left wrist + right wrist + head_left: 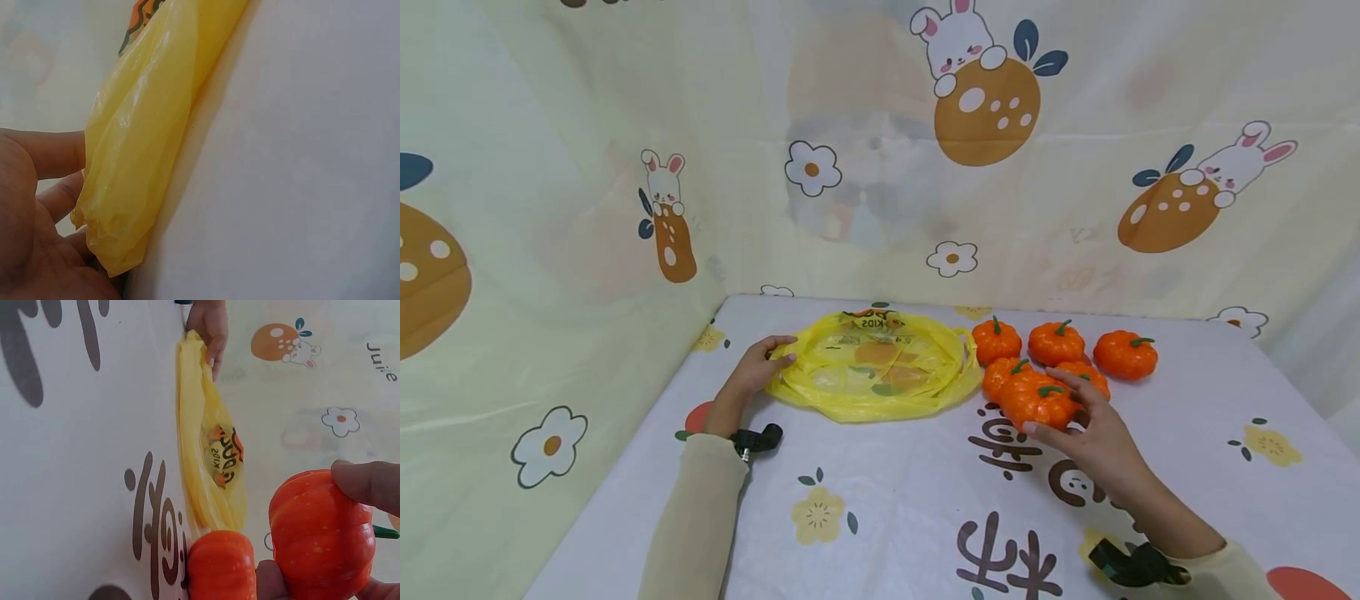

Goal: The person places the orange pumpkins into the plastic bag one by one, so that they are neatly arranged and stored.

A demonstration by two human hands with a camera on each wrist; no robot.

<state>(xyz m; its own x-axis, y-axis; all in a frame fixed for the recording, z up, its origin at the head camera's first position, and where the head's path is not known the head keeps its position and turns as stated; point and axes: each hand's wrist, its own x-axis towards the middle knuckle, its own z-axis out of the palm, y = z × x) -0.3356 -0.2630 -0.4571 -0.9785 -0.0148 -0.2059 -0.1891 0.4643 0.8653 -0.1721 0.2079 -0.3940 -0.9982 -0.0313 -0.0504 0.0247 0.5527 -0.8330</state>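
A yellow plastic bag [850, 404] with dark print lies flattened on the table. At its left end my left hand [758, 367] grips the edge; in the left wrist view, fingers [59, 153] reach behind the crumpled yellow film. My right hand [1097, 429] holds a small orange pumpkin [1030, 402] with a green stem, thumb on one side and fingers on the other. Seen from the right wrist, this pumpkin [319, 531] is raised off the table, with another pumpkin [222, 565] beside it. Part of the held pumpkin is covered by my fingers.
Several more orange pumpkins stand right of the bag, among them a back one [1056, 343] and a rightmost one [1125, 355]. The table [910, 483] has a white printed cloth. A patterned curtain [865, 225] hangs behind and at the left.
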